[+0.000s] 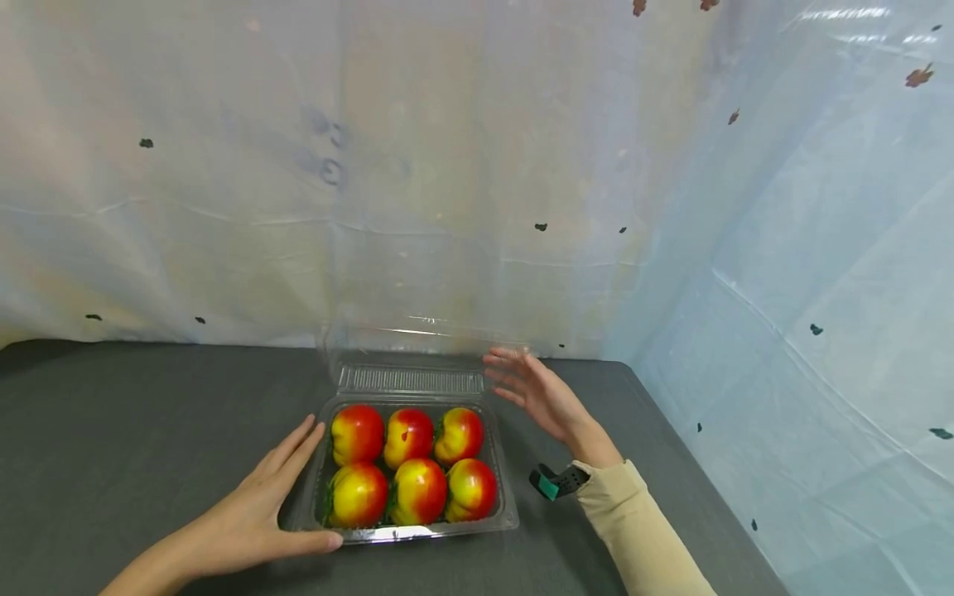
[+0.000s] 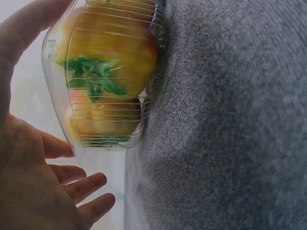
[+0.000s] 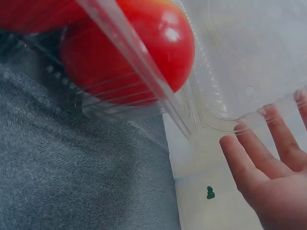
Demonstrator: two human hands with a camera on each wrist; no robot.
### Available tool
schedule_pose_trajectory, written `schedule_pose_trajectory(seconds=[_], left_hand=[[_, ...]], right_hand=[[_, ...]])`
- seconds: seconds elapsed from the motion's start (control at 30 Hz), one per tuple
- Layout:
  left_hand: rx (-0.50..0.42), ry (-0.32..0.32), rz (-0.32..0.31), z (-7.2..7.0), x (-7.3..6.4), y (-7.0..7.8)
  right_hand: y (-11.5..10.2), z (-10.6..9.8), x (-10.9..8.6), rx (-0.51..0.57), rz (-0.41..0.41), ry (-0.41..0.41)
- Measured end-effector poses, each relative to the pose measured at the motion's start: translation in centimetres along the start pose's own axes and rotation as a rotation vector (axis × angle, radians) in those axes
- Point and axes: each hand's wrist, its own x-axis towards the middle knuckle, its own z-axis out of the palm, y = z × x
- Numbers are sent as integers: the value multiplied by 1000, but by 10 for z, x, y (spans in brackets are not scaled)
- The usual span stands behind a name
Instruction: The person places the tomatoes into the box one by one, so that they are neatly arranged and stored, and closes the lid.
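Observation:
A clear plastic clamshell box [image 1: 507,507] holds several shiny red and yellow fruits [image 1: 421,492] in two rows. One fruit in the left wrist view shows green leaves [image 2: 88,76]; the exact kind is unclear. My left hand [image 1: 257,513] spans the box's left side, thumb at the near corner and straight fingers along the rim. Hinged at the back, the transparent lid [image 1: 410,379] stands raised. My right hand [image 1: 540,397] is at the lid's right edge, its fingers straight and fingertips against or just behind the clear plastic [image 3: 259,62]; contact is hard to tell.
The box sits on a dark grey cloth-like tabletop [image 1: 149,430]. Pale plastic sheeting [image 1: 447,165] with small leaf marks hangs behind the table, and more sheeting [image 1: 805,290] runs along the right. A black wristband [image 1: 559,480] with a green patch is on my right wrist.

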Motion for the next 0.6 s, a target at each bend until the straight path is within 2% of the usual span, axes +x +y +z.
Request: schedule_pose_trajectory(seconds=[0.33,0.6], left_hand=[[-20,3,-18,-1,4,-1],[-15,23,-20,1,5,-1]], right_hand=[[-3,5,-6,26,52,86],[1,5,-16,-182,-39,-51]])
